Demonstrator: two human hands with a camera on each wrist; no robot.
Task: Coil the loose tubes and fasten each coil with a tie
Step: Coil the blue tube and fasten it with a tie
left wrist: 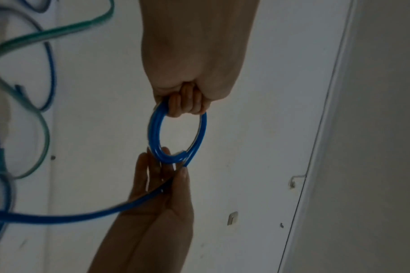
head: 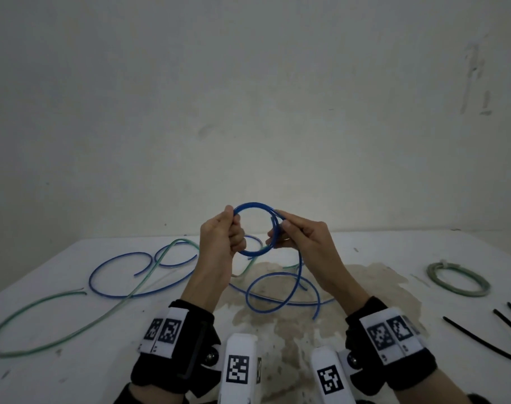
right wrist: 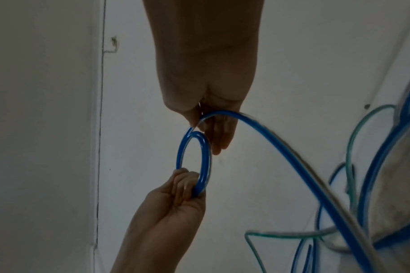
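Observation:
A blue tube is partly wound into a small coil [head: 255, 206], held up above the white table [head: 365, 252]. My left hand [head: 234, 227] grips the coil's left side with curled fingers [left wrist: 187, 105]. My right hand [head: 277, 230] pinches the tube at the coil's right side between thumb and fingers [right wrist: 219, 140]. From that hand the loose blue tail [head: 300, 272] drops to the table and loops there. In the right wrist view the tail [right wrist: 292, 162] sweeps away to the right. A loose green tube [head: 59, 325] lies on the table's left.
Another loose blue tube [head: 117, 291] curls on the left of the table. A green coil [head: 458, 279], fastened with a tie, lies at the right. Several black ties [head: 482, 339] lie near the right front edge. A brown stain [head: 277, 330] marks the middle. A wall stands behind.

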